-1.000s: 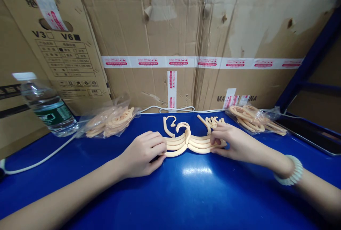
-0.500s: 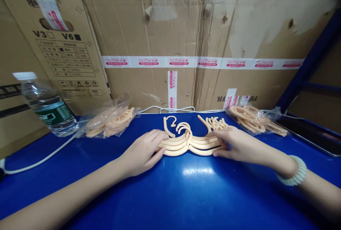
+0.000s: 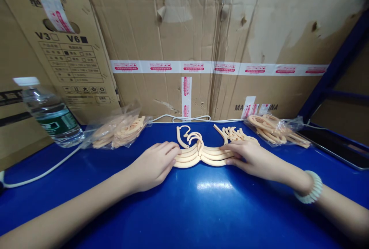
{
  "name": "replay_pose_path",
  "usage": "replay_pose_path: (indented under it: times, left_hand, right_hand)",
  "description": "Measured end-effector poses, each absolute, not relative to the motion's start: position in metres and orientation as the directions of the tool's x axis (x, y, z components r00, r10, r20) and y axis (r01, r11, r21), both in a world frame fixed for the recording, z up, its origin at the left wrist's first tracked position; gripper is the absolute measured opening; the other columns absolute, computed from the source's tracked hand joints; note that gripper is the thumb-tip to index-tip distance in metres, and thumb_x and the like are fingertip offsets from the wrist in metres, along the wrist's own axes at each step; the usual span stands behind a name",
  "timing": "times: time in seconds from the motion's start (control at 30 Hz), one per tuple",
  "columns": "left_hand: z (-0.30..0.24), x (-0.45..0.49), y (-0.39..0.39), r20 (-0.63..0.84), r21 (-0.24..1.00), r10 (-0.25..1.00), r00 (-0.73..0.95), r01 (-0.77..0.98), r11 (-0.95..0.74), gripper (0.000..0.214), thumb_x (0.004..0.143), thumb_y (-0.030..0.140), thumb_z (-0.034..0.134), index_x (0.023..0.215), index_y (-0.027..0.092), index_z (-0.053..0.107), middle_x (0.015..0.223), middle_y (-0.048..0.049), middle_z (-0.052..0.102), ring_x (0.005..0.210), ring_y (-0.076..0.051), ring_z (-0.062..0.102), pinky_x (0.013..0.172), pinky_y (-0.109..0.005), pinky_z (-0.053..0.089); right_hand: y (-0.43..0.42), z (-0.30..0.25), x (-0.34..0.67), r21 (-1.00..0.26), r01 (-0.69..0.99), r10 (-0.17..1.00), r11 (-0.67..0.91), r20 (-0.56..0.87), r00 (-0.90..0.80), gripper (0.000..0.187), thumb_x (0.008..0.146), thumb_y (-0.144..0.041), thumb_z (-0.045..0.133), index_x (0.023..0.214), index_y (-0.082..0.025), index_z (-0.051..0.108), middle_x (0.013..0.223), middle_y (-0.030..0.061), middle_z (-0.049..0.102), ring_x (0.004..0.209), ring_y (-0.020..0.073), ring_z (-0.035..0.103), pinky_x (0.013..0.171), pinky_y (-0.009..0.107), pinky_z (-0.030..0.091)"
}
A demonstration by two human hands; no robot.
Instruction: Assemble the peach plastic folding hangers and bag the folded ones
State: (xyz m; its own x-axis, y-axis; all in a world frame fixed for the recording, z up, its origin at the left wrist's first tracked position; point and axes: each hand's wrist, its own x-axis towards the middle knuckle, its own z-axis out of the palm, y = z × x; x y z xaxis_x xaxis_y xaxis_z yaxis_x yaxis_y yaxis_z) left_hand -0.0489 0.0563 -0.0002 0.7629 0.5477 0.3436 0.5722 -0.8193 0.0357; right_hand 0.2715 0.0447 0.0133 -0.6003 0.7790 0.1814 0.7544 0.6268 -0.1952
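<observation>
A small stack of peach plastic hangers [image 3: 206, 158] lies flat on the blue table [image 3: 201, 210], hooks pointing away from me. My left hand [image 3: 155, 164] rests with loosely stretched fingers against the stack's left ends. My right hand [image 3: 249, 156] lies flat with its fingers on the stack's right ends and its thumb at the front edge. A beaded bracelet [image 3: 309, 187] is on the right wrist. More loose hangers [image 3: 235, 133] lie just behind the right hand.
A clear bag of hangers [image 3: 118, 131] lies at the left and another bag [image 3: 276, 129] at the right. A water bottle [image 3: 52, 116] stands far left beside a white cable [image 3: 43, 172]. Cardboard boxes [image 3: 184, 29] wall the back. A dark flat tray [image 3: 337, 145] lies far right.
Both hands went from curled fingers on the hanger ends to flatter, stretched fingers. The stack has been squared up and shifted slightly away from me.
</observation>
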Motion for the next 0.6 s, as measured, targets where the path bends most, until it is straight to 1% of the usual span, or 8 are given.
replay_pose_path:
  times: [0.13, 0.23, 0.3, 0.4, 0.43, 0.5, 0.57, 0.6]
  left_hand:
    - [-0.002, -0.048, 0.057, 0.312, -0.003, 0.568, 0.762, 0.598, -0.801, 0.024, 0.096, 0.018, 0.036, 0.110, 0.018, 0.056, 0.111, -0.0109, 0.064, 0.100, -0.027, 0.059, 0.086, -0.042, 0.047]
    - [-0.003, -0.048, 0.057, 0.333, -0.020, 0.561, 0.758, 0.600, -0.800, 0.024, 0.097, 0.019, 0.036, 0.109, 0.017, 0.057, 0.110, -0.0114, 0.065, 0.100, -0.027, 0.060, 0.086, -0.042, 0.047]
    - [-0.004, -0.047, 0.056, 0.359, -0.012, 0.557, 0.749, 0.600, -0.800, 0.024, 0.098, 0.021, 0.036, 0.108, 0.017, 0.058, 0.108, -0.0111, 0.065, 0.099, -0.026, 0.060, 0.085, -0.041, 0.047]
    - [-0.006, -0.048, 0.057, 0.379, 0.004, 0.560, 0.737, 0.604, -0.797, 0.023, 0.098, 0.023, 0.038, 0.106, 0.017, 0.059, 0.107, -0.0109, 0.066, 0.099, -0.026, 0.060, 0.085, -0.041, 0.047]
    - [-0.007, -0.048, 0.057, 0.382, 0.007, 0.561, 0.734, 0.605, -0.796, 0.022, 0.098, 0.023, 0.038, 0.105, 0.017, 0.059, 0.108, -0.0110, 0.066, 0.099, -0.026, 0.060, 0.086, -0.041, 0.047]
    - [-0.008, -0.049, 0.057, 0.389, 0.016, 0.560, 0.732, 0.602, -0.798, 0.021, 0.097, 0.024, 0.040, 0.105, 0.017, 0.058, 0.110, -0.0110, 0.066, 0.101, -0.027, 0.060, 0.086, -0.042, 0.047]
    - [-0.009, -0.049, 0.057, 0.406, 0.022, 0.553, 0.728, 0.597, -0.802, 0.020, 0.096, 0.023, 0.042, 0.106, 0.018, 0.058, 0.111, -0.0110, 0.066, 0.102, -0.027, 0.061, 0.087, -0.042, 0.046]
    - [-0.009, -0.048, 0.057, 0.417, 0.023, 0.548, 0.726, 0.594, -0.804, 0.020, 0.096, 0.023, 0.042, 0.106, 0.017, 0.058, 0.111, -0.0111, 0.066, 0.103, -0.028, 0.061, 0.087, -0.042, 0.046]
  right_hand:
    - [0.046, 0.011, 0.273, -0.191, 0.754, 0.777, 0.628, 0.199, -0.597, 0.020, 0.094, -0.025, 0.055, 0.111, -0.018, 0.064, 0.108, 0.0115, 0.069, 0.099, 0.0264, 0.064, 0.084, 0.037, 0.047]
    - [0.047, 0.009, 0.275, -0.180, 0.758, 0.776, 0.627, 0.228, -0.589, 0.022, 0.094, -0.022, 0.055, 0.113, -0.018, 0.063, 0.109, 0.0115, 0.069, 0.099, 0.0263, 0.063, 0.085, 0.038, 0.047]
    - [0.048, 0.008, 0.276, -0.177, 0.752, 0.769, 0.635, 0.242, -0.592, 0.024, 0.093, -0.021, 0.055, 0.116, -0.019, 0.062, 0.107, 0.0105, 0.069, 0.097, 0.0253, 0.063, 0.084, 0.038, 0.047]
    - [0.048, 0.012, 0.272, -0.162, 0.738, 0.746, 0.655, 0.292, -0.598, 0.024, 0.094, -0.021, 0.053, 0.115, -0.018, 0.062, 0.097, 0.0096, 0.068, 0.088, 0.0236, 0.063, 0.076, 0.036, 0.048]
    - [0.045, 0.015, 0.270, -0.160, 0.724, 0.726, 0.671, 0.338, -0.599, 0.023, 0.094, -0.021, 0.052, 0.114, -0.018, 0.062, 0.093, 0.0094, 0.068, 0.085, 0.0231, 0.063, 0.074, 0.036, 0.048]
    - [0.034, 0.023, 0.262, -0.158, 0.667, 0.644, 0.728, 0.492, -0.587, 0.023, 0.096, -0.019, 0.049, 0.115, -0.020, 0.062, 0.090, 0.0089, 0.066, 0.082, 0.0227, 0.062, 0.071, 0.036, 0.049]
    - [0.014, 0.030, 0.257, -0.121, 0.591, 0.501, 0.798, 0.677, -0.539, 0.030, 0.094, -0.013, 0.050, 0.120, -0.025, 0.059, 0.092, 0.0082, 0.066, 0.084, 0.0232, 0.062, 0.072, 0.037, 0.050]
    - [0.000, 0.032, 0.257, -0.090, 0.562, 0.429, 0.822, 0.747, -0.508, 0.037, 0.092, -0.010, 0.052, 0.124, -0.028, 0.058, 0.094, 0.0080, 0.066, 0.088, 0.0241, 0.063, 0.075, 0.038, 0.051]
